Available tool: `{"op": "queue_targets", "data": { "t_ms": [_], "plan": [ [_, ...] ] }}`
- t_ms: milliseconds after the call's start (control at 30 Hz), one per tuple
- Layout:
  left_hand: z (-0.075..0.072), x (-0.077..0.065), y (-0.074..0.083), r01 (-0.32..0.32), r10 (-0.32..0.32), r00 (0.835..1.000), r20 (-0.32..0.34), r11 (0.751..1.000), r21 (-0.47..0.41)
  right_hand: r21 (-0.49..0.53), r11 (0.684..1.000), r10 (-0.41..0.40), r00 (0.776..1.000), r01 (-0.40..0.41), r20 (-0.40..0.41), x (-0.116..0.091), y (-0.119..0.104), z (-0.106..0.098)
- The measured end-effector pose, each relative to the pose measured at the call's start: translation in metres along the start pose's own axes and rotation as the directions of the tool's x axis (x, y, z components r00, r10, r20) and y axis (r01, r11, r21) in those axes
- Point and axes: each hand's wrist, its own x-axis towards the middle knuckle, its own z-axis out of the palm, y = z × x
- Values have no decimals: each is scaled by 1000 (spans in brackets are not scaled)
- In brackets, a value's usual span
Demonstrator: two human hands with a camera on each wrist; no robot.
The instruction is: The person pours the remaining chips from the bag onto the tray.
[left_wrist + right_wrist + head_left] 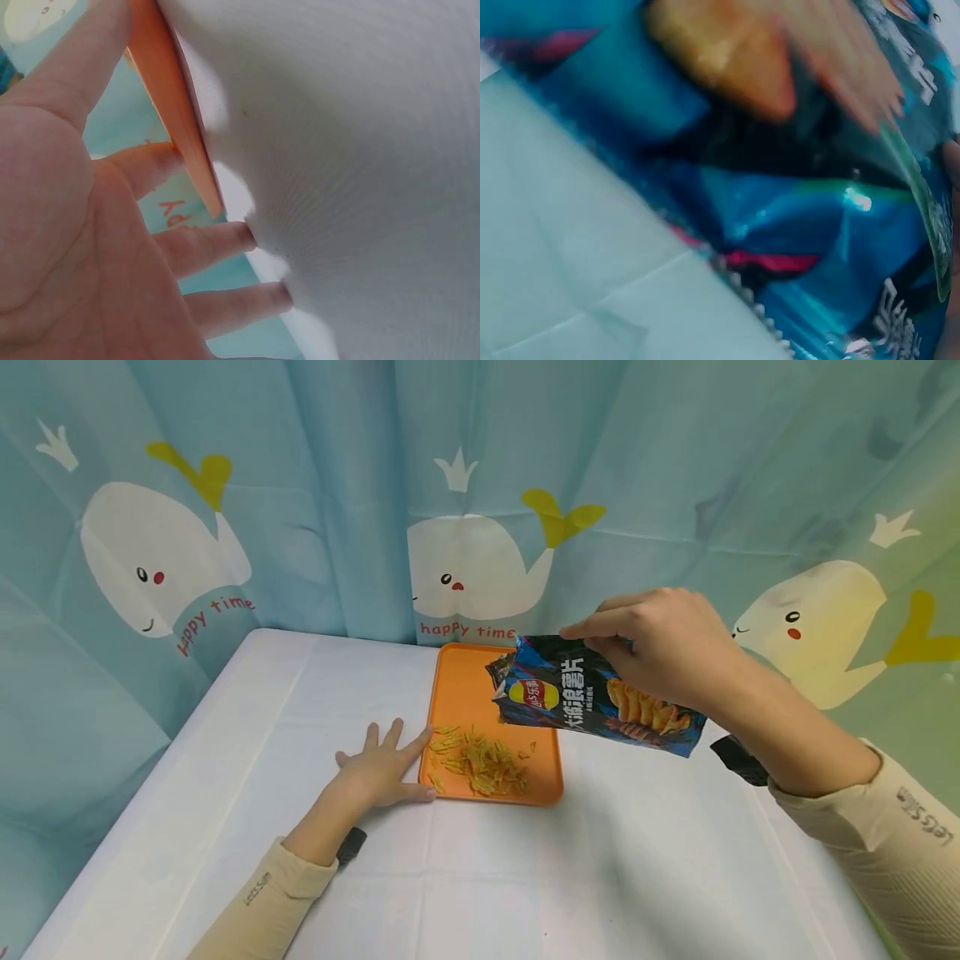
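Observation:
My right hand (663, 639) grips a dark blue bag of potato chips (555, 681) by its upper edge. The bag hangs tilted over the right side of the orange tray (468, 681), its torn end toward the left. In the right wrist view the blue bag (802, 217) fills most of the picture, close and blurred. Crinkled potato chips (487, 764) lie in a heap on the near part of the tray. My left hand (378, 768) has its fingers spread; thumb and index finger touch the tray's left edge. In the left wrist view, straight fingers (206, 247) stand beside the tray's wall (176, 97).
A white cloth covers the table (277, 735) under the tray. Behind it hangs a light blue curtain (337, 527) printed with white whales and red lettering. A black strap shows at each wrist, next to beige sleeves (262, 893).

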Motion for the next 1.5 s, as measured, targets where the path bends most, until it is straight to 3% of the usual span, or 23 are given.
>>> {"op": "queue_targets", "data": {
  "t_ms": [700, 1333, 1500],
  "plan": [
    [1, 0, -1, 2, -2, 1000, -6, 1000, 9, -7, 999, -33, 999, 33, 5, 3, -4, 2],
    [1, 1, -1, 6, -6, 1000, -5, 1000, 7, -14, 999, 36, 996, -35, 87, 2, -10, -2],
    [1, 2, -2, 7, -7, 1000, -10, 1000, 11, 5, 999, 32, 999, -32, 22, -3, -7, 0]
  ]
}}
